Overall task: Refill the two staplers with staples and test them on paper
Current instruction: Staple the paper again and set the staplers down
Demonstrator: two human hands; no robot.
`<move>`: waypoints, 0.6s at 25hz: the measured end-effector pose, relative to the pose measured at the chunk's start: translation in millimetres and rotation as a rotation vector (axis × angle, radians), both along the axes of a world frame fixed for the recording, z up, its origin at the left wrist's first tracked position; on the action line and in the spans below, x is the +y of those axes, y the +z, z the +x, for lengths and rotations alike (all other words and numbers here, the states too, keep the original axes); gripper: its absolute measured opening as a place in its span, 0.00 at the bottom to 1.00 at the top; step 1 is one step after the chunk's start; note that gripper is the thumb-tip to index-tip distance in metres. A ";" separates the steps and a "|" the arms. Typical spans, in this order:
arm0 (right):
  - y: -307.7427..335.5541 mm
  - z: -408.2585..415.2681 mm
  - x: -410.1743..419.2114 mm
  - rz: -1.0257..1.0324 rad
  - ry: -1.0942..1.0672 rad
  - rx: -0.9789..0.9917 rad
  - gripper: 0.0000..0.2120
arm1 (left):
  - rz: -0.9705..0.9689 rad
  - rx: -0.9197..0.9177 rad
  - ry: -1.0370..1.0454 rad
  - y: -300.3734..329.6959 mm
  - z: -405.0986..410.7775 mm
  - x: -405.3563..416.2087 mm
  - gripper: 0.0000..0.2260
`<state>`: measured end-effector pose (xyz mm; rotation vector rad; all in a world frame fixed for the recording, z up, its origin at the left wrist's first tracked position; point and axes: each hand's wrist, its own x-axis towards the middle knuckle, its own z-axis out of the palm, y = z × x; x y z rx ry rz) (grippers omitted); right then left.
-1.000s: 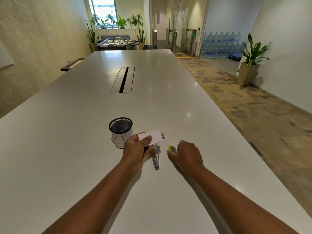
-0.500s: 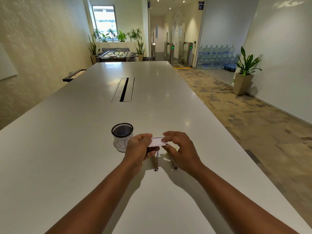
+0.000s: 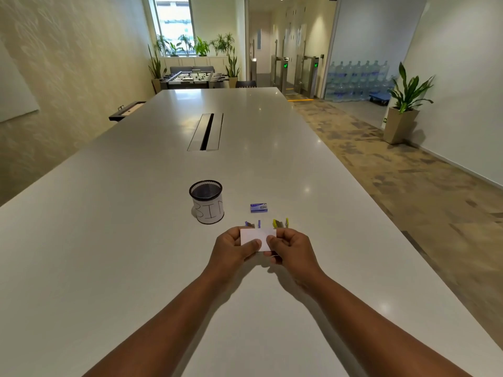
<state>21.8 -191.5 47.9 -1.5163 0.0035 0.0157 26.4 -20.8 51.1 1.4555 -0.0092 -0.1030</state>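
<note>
Left hand and right hand pinch a small white paper slip, long axis left-right, above the white table. Beyond it lie the purple stapler and yellow stapler, orientation unclear; the blue staple box sits farther back. The black mesh cup reads "BIN".

A small white rectangle of paper is held up flat above the table, facing the camera, its long side going left to right. Both hands pinch it, the left hand on its left part and the right hand on its right part, thumbs on the front. Just behind the paper's top edge, two staplers peek out, mostly hidden. The blue and grey stapler is behind the left part. The yellow stapler is behind the right part. A small blue box of staples lies flat a bit farther behind the paper, closed, between the two staplers.
</note>
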 end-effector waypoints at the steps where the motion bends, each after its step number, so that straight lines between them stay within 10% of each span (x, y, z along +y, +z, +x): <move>1: -5.3 -3.1 0.5 -0.009 -0.001 0.014 0.05 | -0.007 0.016 0.010 -5.3 -2.5 -0.7 0.11; 15: -24.5 -21.0 1.4 -0.013 -0.069 -0.009 0.08 | -0.155 0.024 0.118 -30.0 -21.3 -7.5 0.14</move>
